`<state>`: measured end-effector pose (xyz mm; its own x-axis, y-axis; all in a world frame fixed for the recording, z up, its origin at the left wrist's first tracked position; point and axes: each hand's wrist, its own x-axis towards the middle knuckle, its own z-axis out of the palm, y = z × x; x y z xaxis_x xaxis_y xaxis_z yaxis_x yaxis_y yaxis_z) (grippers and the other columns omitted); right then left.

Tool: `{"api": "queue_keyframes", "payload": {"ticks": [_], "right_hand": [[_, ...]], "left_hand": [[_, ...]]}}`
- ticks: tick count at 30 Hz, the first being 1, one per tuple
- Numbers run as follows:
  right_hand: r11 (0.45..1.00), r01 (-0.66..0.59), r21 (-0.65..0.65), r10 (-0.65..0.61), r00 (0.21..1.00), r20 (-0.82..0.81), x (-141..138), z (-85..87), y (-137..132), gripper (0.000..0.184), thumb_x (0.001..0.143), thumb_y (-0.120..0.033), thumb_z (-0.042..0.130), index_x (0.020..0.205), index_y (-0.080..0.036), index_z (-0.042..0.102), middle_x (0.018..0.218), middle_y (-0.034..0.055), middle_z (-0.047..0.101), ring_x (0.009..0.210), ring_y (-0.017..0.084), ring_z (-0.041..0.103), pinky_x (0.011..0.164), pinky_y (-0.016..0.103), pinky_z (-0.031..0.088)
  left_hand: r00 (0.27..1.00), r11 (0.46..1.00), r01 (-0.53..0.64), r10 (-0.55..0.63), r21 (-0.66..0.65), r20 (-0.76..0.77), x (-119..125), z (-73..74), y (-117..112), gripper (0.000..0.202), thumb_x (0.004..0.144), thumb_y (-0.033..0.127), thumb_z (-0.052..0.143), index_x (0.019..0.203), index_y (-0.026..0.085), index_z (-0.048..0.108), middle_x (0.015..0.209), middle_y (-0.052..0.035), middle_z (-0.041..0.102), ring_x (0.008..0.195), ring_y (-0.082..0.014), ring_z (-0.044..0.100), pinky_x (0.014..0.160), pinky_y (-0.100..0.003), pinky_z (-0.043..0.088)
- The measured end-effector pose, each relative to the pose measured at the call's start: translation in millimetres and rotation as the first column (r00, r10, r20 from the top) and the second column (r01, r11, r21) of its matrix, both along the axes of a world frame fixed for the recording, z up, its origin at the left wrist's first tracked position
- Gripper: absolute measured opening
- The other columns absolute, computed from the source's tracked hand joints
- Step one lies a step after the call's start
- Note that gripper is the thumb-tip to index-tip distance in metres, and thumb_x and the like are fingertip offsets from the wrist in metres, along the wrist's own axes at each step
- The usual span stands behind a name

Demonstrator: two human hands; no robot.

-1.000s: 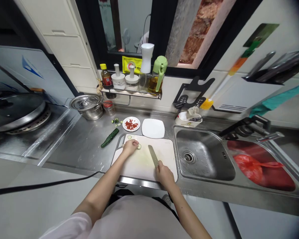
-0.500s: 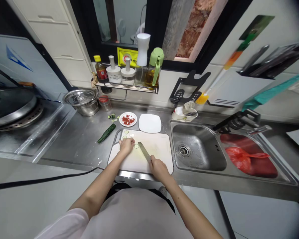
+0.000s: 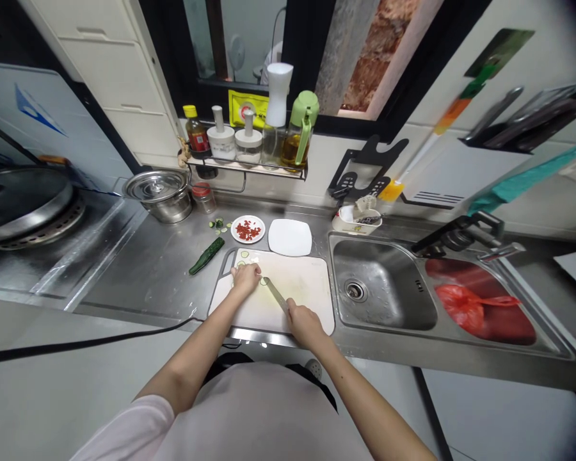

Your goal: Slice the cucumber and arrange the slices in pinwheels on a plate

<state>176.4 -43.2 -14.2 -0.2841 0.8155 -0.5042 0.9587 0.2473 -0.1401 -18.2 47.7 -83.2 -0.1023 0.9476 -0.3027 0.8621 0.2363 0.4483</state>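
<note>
A white cutting board (image 3: 307,288) lies on the steel counter in front of me. My left hand (image 3: 246,277) is curled over a piece of cucumber on the board's left part; the piece is mostly hidden under my fingers. My right hand (image 3: 303,322) grips the handle of a knife (image 3: 274,293), whose blade points up-left to the cucumber slice by my left fingers. Thin cucumber slices (image 3: 243,255) lie near the board's far left corner. A half cucumber (image 3: 205,255) rests on the counter left of the board.
Behind the board sit a small plate of chopped red chili (image 3: 248,229) and a white square plate (image 3: 290,237). A lidded steel pot (image 3: 159,192) stands at the left, a sink (image 3: 381,291) at the right, with a red bag (image 3: 470,307) beyond. A black cable (image 3: 77,346) crosses the counter edge.
The knife blade has swung left across the board from its middle to my left hand's fingertips. My left hand stays on the cucumber. The camera view has shifted slightly.
</note>
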Motion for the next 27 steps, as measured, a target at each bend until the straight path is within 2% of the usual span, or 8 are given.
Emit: {"api": "queue_keyframes", "payload": {"ticks": [11, 18, 27], "right_hand": [[0.996, -0.087, -0.017, 0.087, 0.995, 0.047, 1.0, 4.2, 10.9, 0.032, 0.091, -0.008, 0.033, 0.121, -0.016, 0.044, 0.097, 0.0156, 0.068, 0.095, 0.025, 0.066, 0.075, 0.031, 0.044], [0.993, -0.115, -0.023, 0.116, 0.992, 0.055, 2.2, -2.9, 15.9, 0.036, 0.089, -0.003, 0.033, 0.121, -0.015, 0.044, 0.099, 0.0174, 0.068, 0.097, 0.025, 0.067, 0.076, 0.032, 0.047], [0.991, -0.119, -0.057, 0.121, 0.992, 0.03, 3.7, -6.7, 21.3, 0.034, 0.09, -0.004, 0.034, 0.121, -0.014, 0.045, 0.101, 0.018, 0.068, 0.098, 0.025, 0.067, 0.078, 0.033, 0.047]], "left_hand": [[1.0, 1.0, -0.009, 0.009, -0.015, 0.007, 0.6, 4.6, 1.1, 0.011, 0.081, 0.027, 0.058, 0.089, 0.026, 0.066, 0.097, -0.0041, 0.072, 0.112, -0.028, 0.052, 0.093, -0.043, 0.027], [1.0, 1.0, 0.004, -0.003, -0.027, 0.006, -0.5, 3.4, 3.3, 0.01, 0.08, 0.029, 0.061, 0.089, 0.025, 0.065, 0.099, -0.0045, 0.072, 0.111, -0.0282, 0.052, 0.093, -0.043, 0.028], [1.0, 1.0, 0.01, -0.01, -0.03, 0.001, -0.2, 3.7, 3.6, 0.009, 0.081, 0.028, 0.06, 0.088, 0.026, 0.064, 0.099, -0.0044, 0.072, 0.111, -0.0287, 0.051, 0.093, -0.043, 0.028]]}}
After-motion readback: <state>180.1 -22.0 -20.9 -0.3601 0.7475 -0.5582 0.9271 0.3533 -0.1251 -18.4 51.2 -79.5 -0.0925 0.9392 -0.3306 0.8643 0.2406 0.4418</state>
